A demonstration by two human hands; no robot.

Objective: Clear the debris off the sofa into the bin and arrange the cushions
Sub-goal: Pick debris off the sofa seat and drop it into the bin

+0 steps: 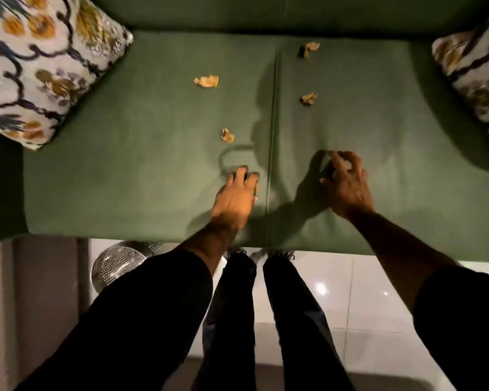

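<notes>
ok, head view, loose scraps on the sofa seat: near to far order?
Scrap nearest the left hand → scrap right of the seam → scrap on the left seat cushion → farthest scrap by the backrest.

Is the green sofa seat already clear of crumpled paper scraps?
No, four crumpled tan paper scraps lie loose on the green sofa seat.

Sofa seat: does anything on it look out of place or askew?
Yes. Four crumpled tan scraps lie loose on the green seat, on both sides of the middle seam. The left cushion lies tilted in its corner. Both hands, left hand and right hand, are down on the seat.
</notes>
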